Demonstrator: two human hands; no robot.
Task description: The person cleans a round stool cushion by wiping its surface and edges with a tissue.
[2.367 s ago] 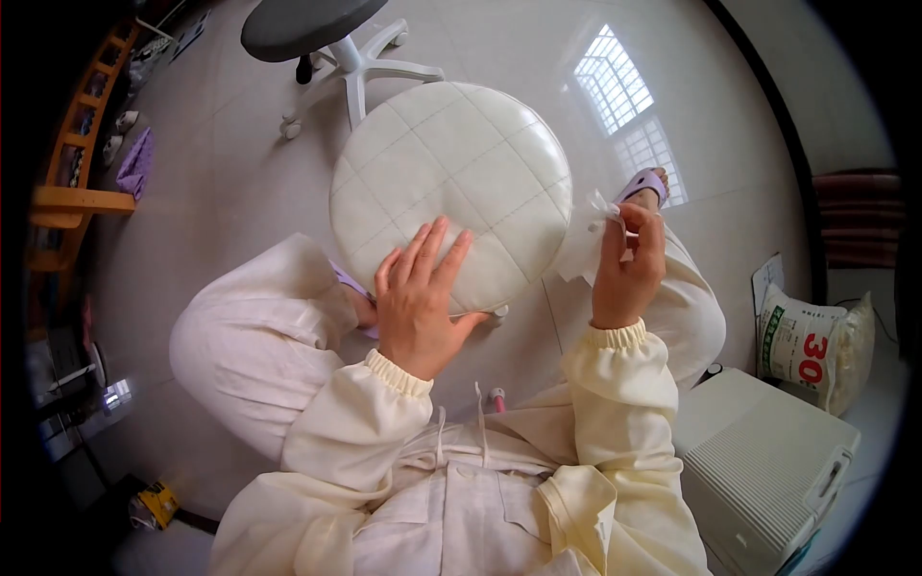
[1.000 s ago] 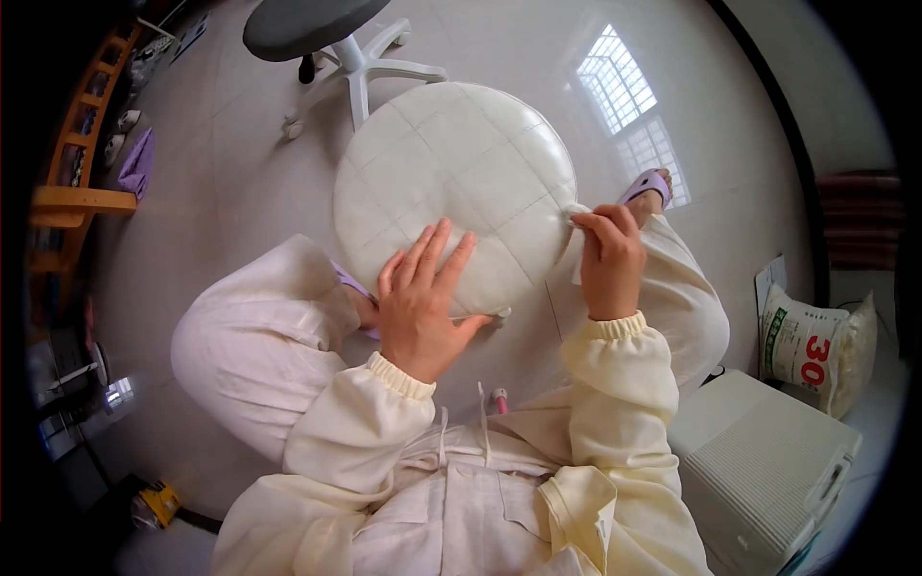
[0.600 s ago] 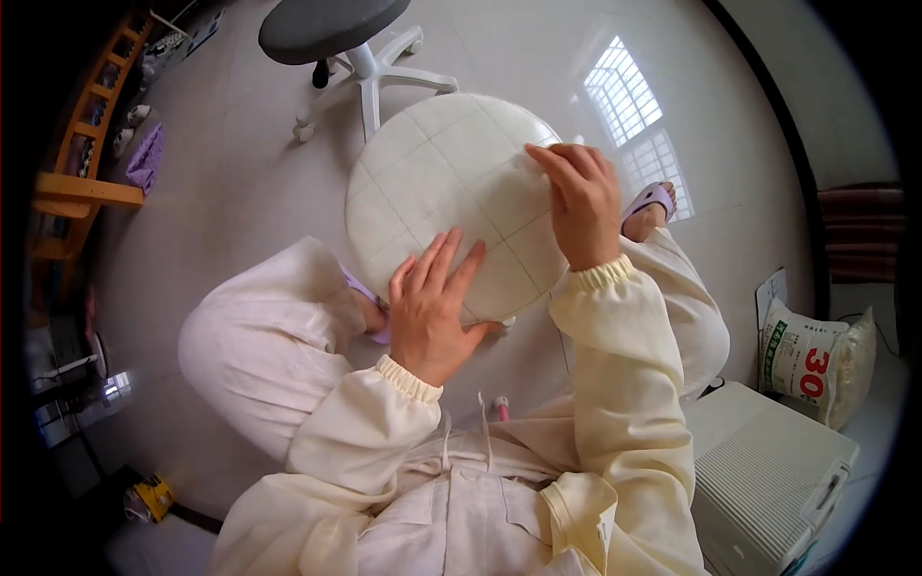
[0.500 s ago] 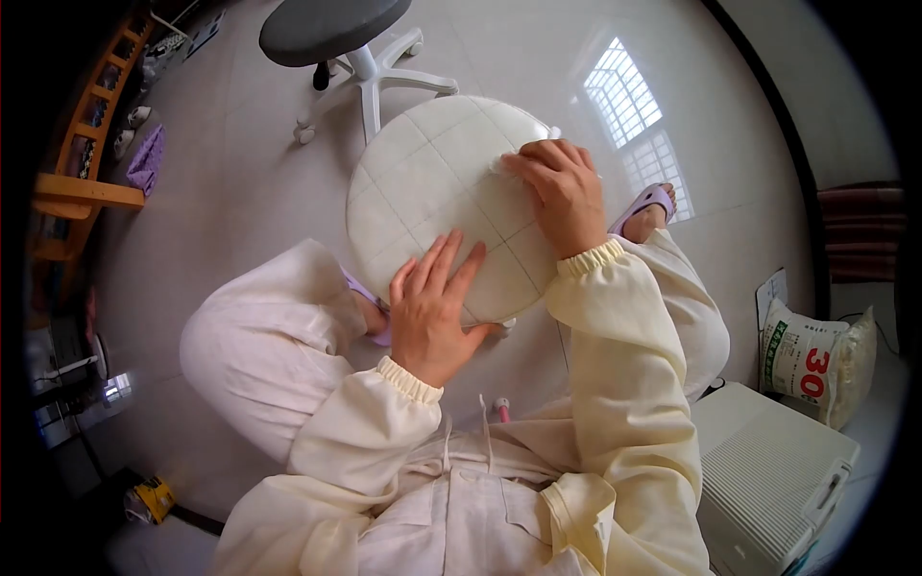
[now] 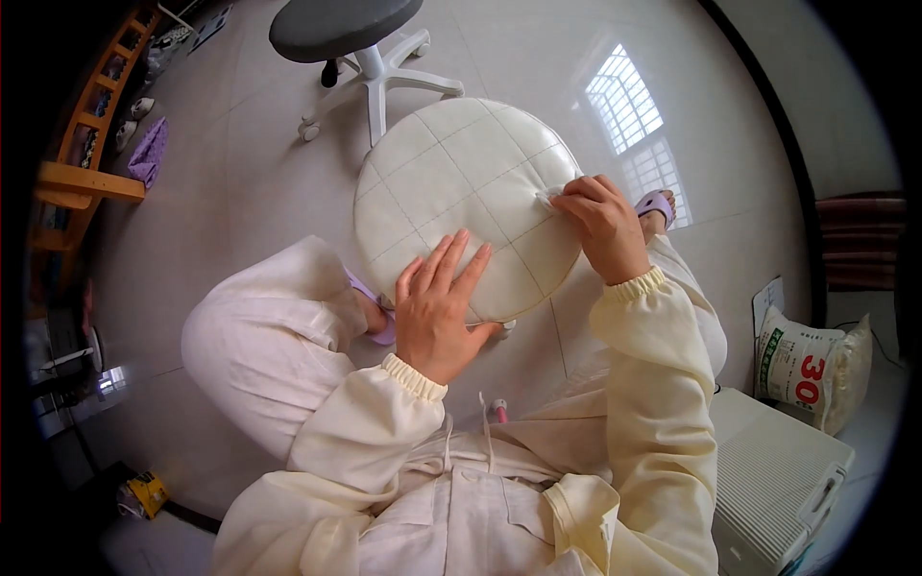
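A round white stool seat [image 5: 451, 163] with stitched diamond lines stands on the floor in front of me. My left hand [image 5: 440, 322] lies flat on its near edge, fingers spread and thumb out to the right. At the seat's right side, my right hand [image 5: 603, 226] has its fingers closed on a thin white tissue [image 5: 549, 196], pressed against the top. The seat's surface dents slightly there. Most of the tissue is hidden under the fingers.
A grey swivel chair [image 5: 341, 27] with a white wheeled base stands beyond the stool. At the left is a wooden rack [image 5: 91, 180] with a purple cloth [image 5: 148, 154] near it. To the right are a ribbed white case [image 5: 778, 470] and a printed bag [image 5: 802, 370].
My right hand has brought the tissue from beside the stool onto the seat, moved it leftward across the top, then back to the right. My left hand has stayed on the near edge.
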